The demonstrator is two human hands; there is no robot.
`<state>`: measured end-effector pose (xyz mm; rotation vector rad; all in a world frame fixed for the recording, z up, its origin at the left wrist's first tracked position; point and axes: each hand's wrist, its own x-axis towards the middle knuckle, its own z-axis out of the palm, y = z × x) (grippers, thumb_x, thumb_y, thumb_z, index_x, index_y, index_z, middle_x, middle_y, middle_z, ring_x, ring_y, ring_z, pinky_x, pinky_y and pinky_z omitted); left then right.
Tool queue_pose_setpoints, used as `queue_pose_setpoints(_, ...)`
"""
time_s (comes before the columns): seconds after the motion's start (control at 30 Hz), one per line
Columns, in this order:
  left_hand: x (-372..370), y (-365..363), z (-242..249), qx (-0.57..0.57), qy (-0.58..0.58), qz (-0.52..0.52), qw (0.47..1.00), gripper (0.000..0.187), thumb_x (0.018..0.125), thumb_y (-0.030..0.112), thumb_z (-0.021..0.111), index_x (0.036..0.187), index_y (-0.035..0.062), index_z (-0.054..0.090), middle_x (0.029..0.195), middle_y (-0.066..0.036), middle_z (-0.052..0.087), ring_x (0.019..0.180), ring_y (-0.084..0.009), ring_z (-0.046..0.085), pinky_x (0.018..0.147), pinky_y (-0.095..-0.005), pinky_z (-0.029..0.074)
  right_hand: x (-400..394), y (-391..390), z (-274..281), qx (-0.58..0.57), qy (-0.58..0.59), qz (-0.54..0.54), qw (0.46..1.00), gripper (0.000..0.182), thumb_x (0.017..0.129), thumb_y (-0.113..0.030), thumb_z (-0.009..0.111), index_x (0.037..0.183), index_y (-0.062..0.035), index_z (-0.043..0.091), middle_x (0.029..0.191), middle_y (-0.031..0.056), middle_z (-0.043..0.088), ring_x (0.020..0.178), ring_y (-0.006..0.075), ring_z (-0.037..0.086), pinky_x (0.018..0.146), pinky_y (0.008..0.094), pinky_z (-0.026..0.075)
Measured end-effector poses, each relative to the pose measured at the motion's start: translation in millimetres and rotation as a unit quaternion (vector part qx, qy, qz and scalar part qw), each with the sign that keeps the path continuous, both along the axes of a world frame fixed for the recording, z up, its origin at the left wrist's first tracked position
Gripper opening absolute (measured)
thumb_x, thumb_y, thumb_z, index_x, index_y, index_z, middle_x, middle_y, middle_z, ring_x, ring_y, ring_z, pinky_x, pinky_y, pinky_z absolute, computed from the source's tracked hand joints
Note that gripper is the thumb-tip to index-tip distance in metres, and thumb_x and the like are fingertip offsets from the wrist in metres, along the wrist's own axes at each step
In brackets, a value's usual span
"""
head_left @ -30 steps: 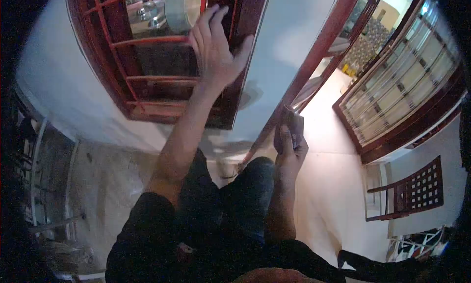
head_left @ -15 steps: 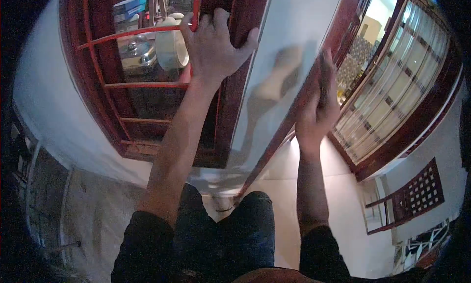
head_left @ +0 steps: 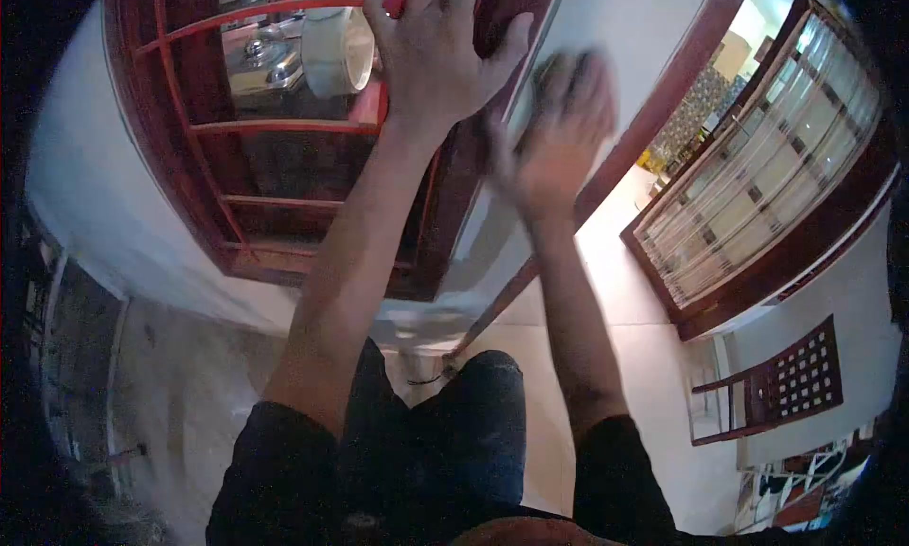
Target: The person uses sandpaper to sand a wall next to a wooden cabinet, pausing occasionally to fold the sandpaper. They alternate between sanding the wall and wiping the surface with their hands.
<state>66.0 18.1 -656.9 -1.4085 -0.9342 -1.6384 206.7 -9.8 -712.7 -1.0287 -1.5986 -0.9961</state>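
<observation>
My left hand (head_left: 436, 68) is spread at the right side of a dark red window frame (head_left: 473, 158), its fingers near the red grille (head_left: 284, 126). A small red thing shows by its fingertips; whether the fingers hold it is unclear. To the right, my right hand (head_left: 563, 134) is raised with fingers apart, blurred, in front of the pale wall (head_left: 653, 25). Nothing shows in it. Whether its palm touches the wall cannot be told. Through the grille a white pot (head_left: 327, 58) and a shiny metal lidded dish (head_left: 260, 68) are visible.
At the right stands a dark red door frame with a curtained panel (head_left: 757, 177), beside a lit doorway. A dark wooden chair (head_left: 781, 380) is at the lower right. Pale floor tiles (head_left: 540, 385) lie below, and a grey floor (head_left: 199, 385) at the left.
My right hand has moved left and turned, from beside the door frame to the wall near the window frame. The view has shifted a little; my left hand stays by the grille.
</observation>
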Motion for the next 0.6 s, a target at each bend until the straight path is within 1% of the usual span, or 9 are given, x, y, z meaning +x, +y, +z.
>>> queue_pose_setpoints(0.03, 0, -7, 2, -0.034, -0.01, -0.01, 0.999, 0.037, 0.098, 0.033, 0.049, 0.112, -0.0007, 0.05, 0.093, -0.023, 0.06, 0.094, -0.0398, 0.057, 0.108, -0.0629, 0.025, 0, 8, 30, 0.059, 0.003, 0.024, 0.998, 0.083, 0.084, -0.051, 0.061, 0.144, 0.0008, 0.035, 0.151, 0.0266, 0.029, 0.14, 0.0456, 0.025, 0.113, 0.0575, 0.018)
queue_pose_setpoints(0.1, -4, -11, 3, -0.101, 0.017, -0.082, 0.991, 0.047, 0.094, 0.038, 0.054, 0.118, -0.0022, 0.048, 0.09, -0.024, 0.059, 0.094, -0.0423, 0.057, 0.105, -0.0642, 0.023, 11, 23, 96, 0.087, -0.023, -0.016, 0.996, 0.085, 0.085, -0.053, 0.058, 0.145, 0.002, 0.032, 0.152, 0.0286, 0.026, 0.141, 0.0455, 0.023, 0.113, 0.0582, 0.015)
queue_pose_setpoints(0.17, -5, -14, 5, -0.125, 0.012, -0.105, 0.987, 0.047, 0.095, 0.038, 0.054, 0.118, -0.0019, 0.047, 0.091, -0.024, 0.059, 0.095, -0.0416, 0.057, 0.104, -0.0617, 0.023, -1, 25, 92, 0.15, 0.024, 0.046, 0.987, 0.073, 0.095, -0.05, 0.044, 0.15, -0.0049, 0.028, 0.156, 0.0256, 0.019, 0.145, 0.0409, 0.015, 0.116, 0.0569, 0.007)
queue_pose_setpoints(0.2, -4, -3, 0, -0.063, 0.021, -0.007, 0.998, 0.046, 0.095, 0.036, 0.055, 0.12, -0.0014, 0.048, 0.094, -0.024, 0.059, 0.097, -0.0397, 0.057, 0.102, -0.0609, 0.025, -2, 22, 78, 0.15, 0.019, 0.042, 0.988, 0.073, 0.095, -0.05, 0.044, 0.15, -0.0049, 0.028, 0.156, 0.0256, 0.019, 0.145, 0.0409, 0.015, 0.116, 0.0569, 0.007)
queue_pose_setpoints(0.27, -5, -10, 2, -0.092, 0.011, -0.046, 0.995, 0.048, 0.094, 0.036, 0.055, 0.123, -0.0015, 0.047, 0.097, -0.024, 0.058, 0.099, -0.0394, 0.056, 0.104, -0.0616, 0.024, 2, 9, 18, 0.035, 0.02, -0.006, 0.999, 0.09, 0.087, -0.06, 0.051, 0.149, 0.0008, 0.024, 0.154, 0.0297, 0.019, 0.142, 0.0457, 0.017, 0.113, 0.0576, 0.012)
queue_pose_setpoints(0.33, -5, -7, 1, -0.117, 0.004, -0.08, 0.99, 0.049, 0.093, 0.035, 0.056, 0.125, -0.0016, 0.046, 0.1, -0.024, 0.058, 0.101, -0.0392, 0.056, 0.105, -0.0623, 0.022, -2, -1, -57, -0.081, 0.037, -0.011, 0.996, 0.092, 0.089, -0.064, 0.045, 0.15, -0.0002, 0.022, 0.155, 0.0313, 0.014, 0.144, 0.048, 0.01, 0.114, 0.059, 0.007)
queue_pose_setpoints(0.4, -4, 11, -6, -0.002, 0.014, 0.007, 1.0, 0.055, 0.087, 0.052, 0.06, 0.116, 0.0057, 0.058, 0.101, -0.019, 0.062, 0.099, -0.0368, 0.057, 0.098, -0.056, 0.028, -1, -12, -122, -0.125, 0.033, 0.01, 0.992, 0.093, 0.09, -0.065, 0.042, 0.151, 0.0006, 0.019, 0.155, 0.0323, 0.009, 0.144, 0.0495, 0.006, 0.114, 0.0603, 0.005)
queue_pose_setpoints(0.5, -6, 9, -3, 0.004, 0.019, -0.013, 1.0, 0.047, 0.085, 0.051, 0.062, 0.103, 0.0075, 0.056, 0.077, -0.011, 0.059, 0.087, -0.0277, 0.056, 0.096, -0.0544, 0.03, -5, -18, -108, -0.119, 0.038, -0.005, 0.992, 0.089, 0.091, -0.063, 0.042, 0.148, 0.0021, 0.025, 0.151, 0.0347, 0.018, 0.139, 0.0528, 0.019, 0.112, 0.0622, 0.012)
queue_pose_setpoints(0.6, -7, 8, -4, -0.001, 0.023, -0.015, 1.0, 0.047, 0.088, 0.048, 0.06, 0.109, 0.0062, 0.056, 0.082, -0.01, 0.062, 0.09, -0.0264, 0.057, 0.097, -0.0556, 0.029, 0, -1, -20, -0.036, 0.059, -0.027, 0.997, 0.086, 0.09, -0.058, 0.046, 0.15, -0.0005, 0.024, 0.153, 0.033, 0.016, 0.141, 0.0501, 0.017, 0.112, 0.0621, 0.01)
